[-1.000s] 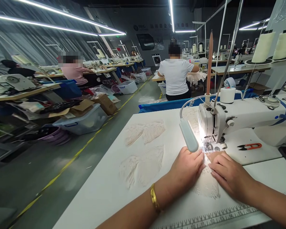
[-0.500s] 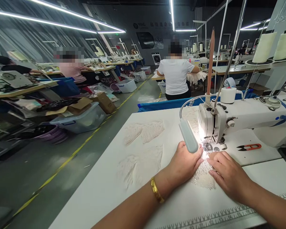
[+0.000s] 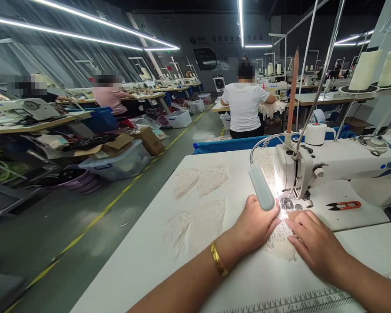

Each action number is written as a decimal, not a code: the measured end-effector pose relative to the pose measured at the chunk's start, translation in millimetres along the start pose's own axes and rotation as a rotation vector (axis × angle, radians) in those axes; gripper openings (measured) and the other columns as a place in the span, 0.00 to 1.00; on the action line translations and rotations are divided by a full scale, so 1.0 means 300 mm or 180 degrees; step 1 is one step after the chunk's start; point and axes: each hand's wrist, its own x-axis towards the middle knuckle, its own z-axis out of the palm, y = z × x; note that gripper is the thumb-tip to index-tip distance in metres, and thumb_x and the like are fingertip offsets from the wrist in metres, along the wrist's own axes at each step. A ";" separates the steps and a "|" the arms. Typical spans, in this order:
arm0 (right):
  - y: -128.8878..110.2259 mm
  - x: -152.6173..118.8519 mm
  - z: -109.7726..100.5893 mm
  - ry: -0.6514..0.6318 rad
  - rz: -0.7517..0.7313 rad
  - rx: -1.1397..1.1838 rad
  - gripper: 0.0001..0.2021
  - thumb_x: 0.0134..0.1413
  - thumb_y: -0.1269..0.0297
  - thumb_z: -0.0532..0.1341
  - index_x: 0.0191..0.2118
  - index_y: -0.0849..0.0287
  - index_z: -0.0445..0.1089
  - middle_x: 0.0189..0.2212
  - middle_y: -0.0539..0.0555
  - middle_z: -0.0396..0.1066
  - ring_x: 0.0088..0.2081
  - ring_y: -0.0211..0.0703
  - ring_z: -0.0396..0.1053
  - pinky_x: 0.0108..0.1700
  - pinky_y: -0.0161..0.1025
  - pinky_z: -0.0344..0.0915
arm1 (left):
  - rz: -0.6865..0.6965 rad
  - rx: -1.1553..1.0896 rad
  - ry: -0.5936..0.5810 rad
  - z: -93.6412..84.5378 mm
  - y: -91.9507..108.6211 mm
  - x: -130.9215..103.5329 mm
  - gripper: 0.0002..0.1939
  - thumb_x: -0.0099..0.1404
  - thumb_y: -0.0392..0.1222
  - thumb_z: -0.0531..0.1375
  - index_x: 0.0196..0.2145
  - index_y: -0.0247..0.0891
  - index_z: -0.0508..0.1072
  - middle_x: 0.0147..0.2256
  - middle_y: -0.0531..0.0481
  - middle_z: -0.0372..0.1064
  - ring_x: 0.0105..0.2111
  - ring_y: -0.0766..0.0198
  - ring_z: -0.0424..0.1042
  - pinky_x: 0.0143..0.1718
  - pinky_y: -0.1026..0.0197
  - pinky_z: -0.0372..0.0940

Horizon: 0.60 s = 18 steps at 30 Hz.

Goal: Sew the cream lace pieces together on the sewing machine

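Observation:
A piece of cream lace fabric (image 3: 281, 243) lies under the needle area of a white sewing machine (image 3: 326, 158). My left hand (image 3: 256, 224), with a gold bracelet (image 3: 218, 259) at the wrist, has its fingers closed on the lace's left edge, partly behind the grey lamp head (image 3: 262, 188). On the other side, my right hand (image 3: 313, 239) holds the lace with bent fingers and thumb, close to the presser foot. Bright lamp light washes out the fabric at the needle. More lace pieces (image 3: 211, 180) lie flat on the white table to the left.
Orange-handled thread snips (image 3: 344, 205) rest on the machine bed, right of the needle. A ruler strip (image 3: 309, 303) runs along the table's front. A pencil (image 3: 293, 91) stands upright on the machine head. Thread cones (image 3: 365, 69) stand at right. A co-worker (image 3: 245, 104) sits ahead.
The whole view has shifted slightly right and down as the head turned. Both hands stay on the lace by the needle, with little visible movement.

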 end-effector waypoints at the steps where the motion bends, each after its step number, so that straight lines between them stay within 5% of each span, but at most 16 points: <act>1: 0.001 -0.001 0.001 0.0015 -0.0013 -0.0017 0.05 0.70 0.71 0.54 0.44 0.58 0.66 0.37 0.55 0.65 0.40 0.50 0.61 0.41 0.48 0.66 | 0.0020 -0.0007 0.0017 0.002 -0.001 -0.001 0.12 0.75 0.40 0.56 0.54 0.38 0.69 0.54 0.42 0.75 0.55 0.48 0.72 0.55 0.44 0.66; 18: 0.014 -0.005 0.006 -0.0042 0.0013 -0.0060 0.08 0.69 0.71 0.55 0.50 0.57 0.66 0.38 0.56 0.66 0.40 0.51 0.62 0.40 0.47 0.67 | -0.0031 0.0196 0.0051 -0.018 -0.008 0.013 0.08 0.74 0.40 0.57 0.49 0.40 0.71 0.47 0.44 0.77 0.50 0.48 0.73 0.54 0.43 0.64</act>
